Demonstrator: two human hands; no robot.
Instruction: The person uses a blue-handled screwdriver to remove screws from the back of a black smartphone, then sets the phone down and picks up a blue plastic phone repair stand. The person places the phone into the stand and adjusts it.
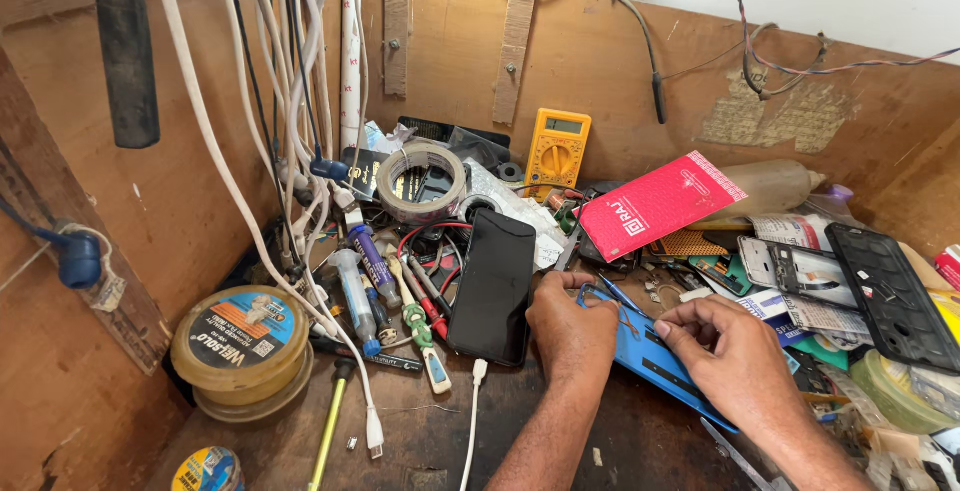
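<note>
My left hand [572, 323] rests knuckles-up on the left end of a blue phone back panel [652, 356] lying on the wooden bench, fingers curled down onto it. My right hand [718, 344] sits over the panel's right part, thumb and fingers pinched together; whether something small is between them I cannot tell. A thin blue tool [618, 294] lies between the two hands. Just left of my left hand lies a black phone [492, 285], screen up and dark.
A yellow multimeter [557, 150] leans on the back wall, with a tape roll [421, 182] and a red box [658, 201] nearby. Solder wire spool [240, 347], white cables [300, 141], small tubes and screwdrivers crowd the left. Phone parts and a black frame [893, 294] pile at right.
</note>
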